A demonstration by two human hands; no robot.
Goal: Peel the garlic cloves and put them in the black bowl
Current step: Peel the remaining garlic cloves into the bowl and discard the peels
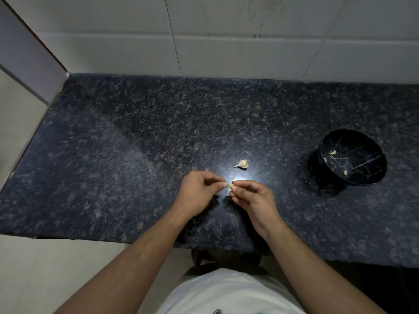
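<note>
Both grips, left hand (199,189) and right hand (251,196), pinch one garlic clove (230,186) mid-peel; next, strip it, then reach for the black bowl (352,156).

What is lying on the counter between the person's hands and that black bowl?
Nothing: the head view shows bare dark counter from the right hand to the black bowl. The garlic piece lies beyond the hands.

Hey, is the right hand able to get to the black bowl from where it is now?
Probably yes. The bowl sits open on the counter to the right of the right hand, with nothing between them. That hand is pinching a clove together with the left hand.
</note>
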